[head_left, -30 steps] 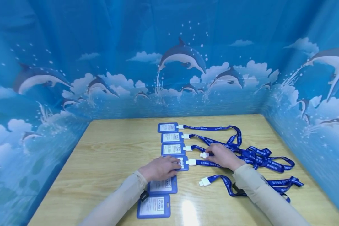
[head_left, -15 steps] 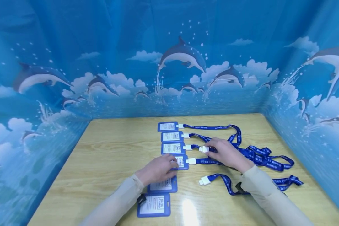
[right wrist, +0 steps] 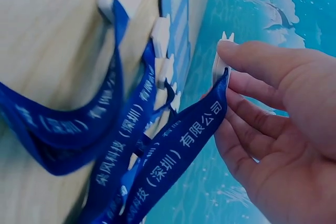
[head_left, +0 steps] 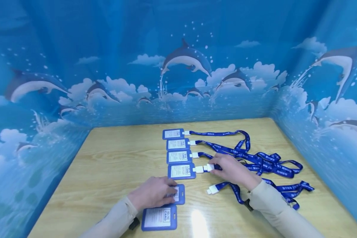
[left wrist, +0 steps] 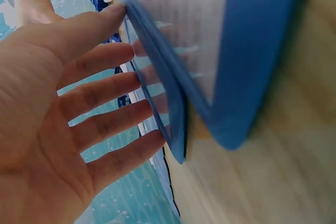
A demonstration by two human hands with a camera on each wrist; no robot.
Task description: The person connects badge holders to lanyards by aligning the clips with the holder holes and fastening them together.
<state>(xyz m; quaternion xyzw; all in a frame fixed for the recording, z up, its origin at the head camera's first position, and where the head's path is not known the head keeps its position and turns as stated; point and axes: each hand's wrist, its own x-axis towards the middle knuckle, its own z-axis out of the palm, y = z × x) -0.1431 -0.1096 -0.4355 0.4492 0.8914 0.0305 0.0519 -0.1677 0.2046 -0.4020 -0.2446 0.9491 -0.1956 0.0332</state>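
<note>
In the head view my left hand (head_left: 156,192) lies over a blue ID card holder (head_left: 181,194), second from the front of a column. The left wrist view shows its fingers nearly straight, fingertips (left wrist: 137,80) at the holder's side and the thumb at a corner. My right hand (head_left: 233,170) pinches the white plastic clip (right wrist: 215,69) of a blue printed lanyard (right wrist: 184,148) between thumb and index finger. That clip is raised over the table and overlaps another lanyard's strap in the head view. The strap hangs down from the clip.
Farther back, several card holders (head_left: 178,157) have lanyards clipped on. One bare holder (head_left: 159,218) lies nearest. Another white lanyard clip (head_left: 212,189) lies loose in front of the right hand. Tangled straps (head_left: 267,163) cover the table's right side; a dolphin-print curtain (head_left: 131,109) surrounds it.
My left hand has moved from the clipped holder to the bare one nearer me. My right hand first lifted the pinched clip, then brought it slightly left and nearer.
</note>
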